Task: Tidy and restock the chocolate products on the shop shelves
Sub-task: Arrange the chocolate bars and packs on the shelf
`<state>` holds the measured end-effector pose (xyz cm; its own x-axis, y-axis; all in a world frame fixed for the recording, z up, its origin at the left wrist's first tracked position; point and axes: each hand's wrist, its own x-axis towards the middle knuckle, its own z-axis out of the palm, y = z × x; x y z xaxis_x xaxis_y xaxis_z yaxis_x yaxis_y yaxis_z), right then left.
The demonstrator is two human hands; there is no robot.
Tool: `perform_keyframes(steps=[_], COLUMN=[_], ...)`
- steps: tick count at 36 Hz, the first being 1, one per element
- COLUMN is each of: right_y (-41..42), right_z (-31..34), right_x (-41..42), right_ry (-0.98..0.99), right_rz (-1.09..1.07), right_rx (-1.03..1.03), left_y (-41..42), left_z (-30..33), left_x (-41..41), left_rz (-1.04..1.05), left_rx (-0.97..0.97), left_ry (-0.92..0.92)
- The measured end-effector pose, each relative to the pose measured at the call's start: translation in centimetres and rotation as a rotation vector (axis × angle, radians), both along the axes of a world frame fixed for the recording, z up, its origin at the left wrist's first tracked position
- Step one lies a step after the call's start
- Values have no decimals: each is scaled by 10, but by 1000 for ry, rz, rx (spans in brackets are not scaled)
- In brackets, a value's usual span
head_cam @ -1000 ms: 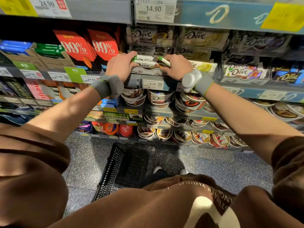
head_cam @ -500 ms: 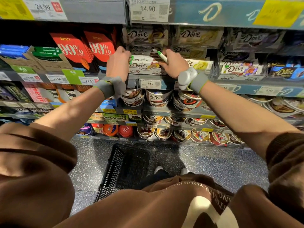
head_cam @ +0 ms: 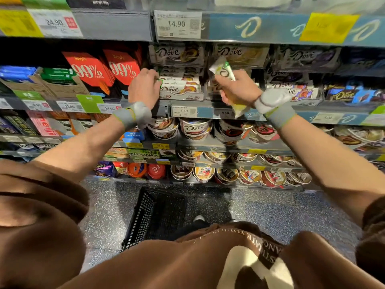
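Right hand (head_cam: 237, 90) is gripping a bar (head_cam: 224, 69), long end pointing up, just right of the stack (head_cam: 180, 86) the left hand (head_cam: 143, 87) is touching, fingers curled.

The right hand (head_cam: 237, 88) now grips a Dove bar (head_cam: 226, 77) lifted clear of the stack (head_cam: 180, 85), tilted with its top end up, where a second ago it lay flat under both hands. The left hand (head_cam: 143, 87) now rests at the stack's left edge.
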<state>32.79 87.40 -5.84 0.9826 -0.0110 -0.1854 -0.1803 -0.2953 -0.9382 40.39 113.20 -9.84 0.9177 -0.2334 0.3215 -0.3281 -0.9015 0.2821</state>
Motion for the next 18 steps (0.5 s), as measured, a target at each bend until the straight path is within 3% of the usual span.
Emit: perform_keyframes(steps=[4, 7, 13, 18], right_y=[-25, -41, -71, -92], right_z=[0, -2, 0, 6], right_x=[-9, -21, -48, -60], right_ry=[356, 415, 358, 313], right_rz=[-27, -24, 12, 101], right_rx=[373, 560, 577, 302], left_y=[-7, -16, -40, -62], left_z=[3, 7, 14, 17], left_x=[-7, -13, -28, -43], left_rz=[25, 30, 24, 46], left_rx=[-33, -46, -133, -217], left_ry=[-12, 5, 78, 135])
